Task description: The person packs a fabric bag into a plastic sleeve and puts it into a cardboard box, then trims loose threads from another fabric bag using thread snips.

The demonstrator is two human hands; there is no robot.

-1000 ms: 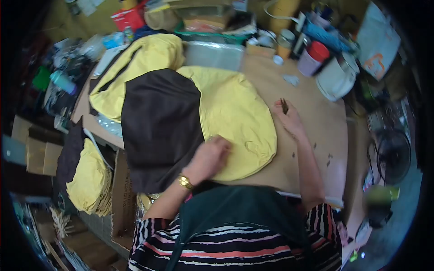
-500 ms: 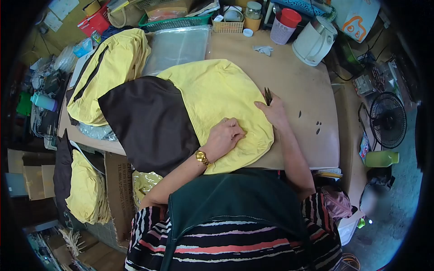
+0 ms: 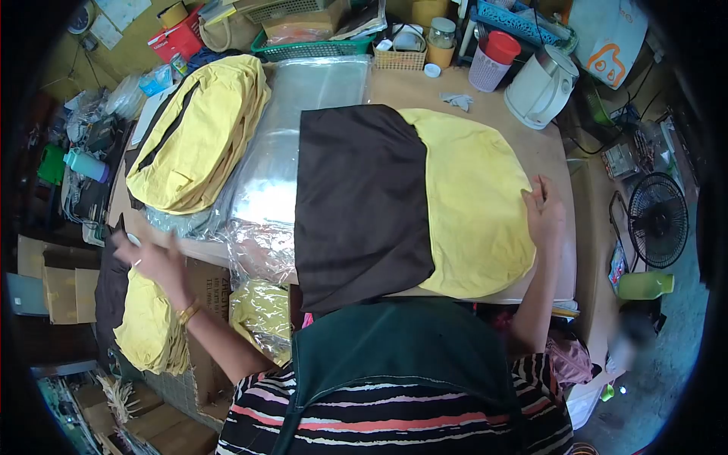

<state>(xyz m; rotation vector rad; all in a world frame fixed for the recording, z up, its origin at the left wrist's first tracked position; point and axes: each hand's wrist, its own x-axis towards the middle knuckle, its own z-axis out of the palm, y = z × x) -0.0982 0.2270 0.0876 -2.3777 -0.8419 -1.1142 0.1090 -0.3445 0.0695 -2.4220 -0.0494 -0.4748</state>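
A dark brown and yellow fabric piece (image 3: 360, 201) lies flat on the table before me, its rounded yellow part on the right. My right hand (image 3: 546, 212) is at its right edge, fingers curled round thread snips that are mostly hidden now. My left hand (image 3: 152, 265), wearing a gold-coloured watch, is off the table's left side with fingers apart, slightly blurred. It is over a hanging stack of yellow and dark fabric pieces (image 3: 152, 326), holding nothing I can see.
A pile of yellow fabric with a dark zip (image 3: 201, 136) lies at the table's left, beside clear plastic bags (image 3: 318, 83). At the back are a basket (image 3: 398, 59), a red cup (image 3: 503, 47) and a white kettle (image 3: 540, 87). A black fan (image 3: 658, 220) stands at right.
My left hand has left the yellow fabric and swung left over the hanging stack. The fabric piece has shifted right and turned straighter. My right hand has moved right and slightly down.
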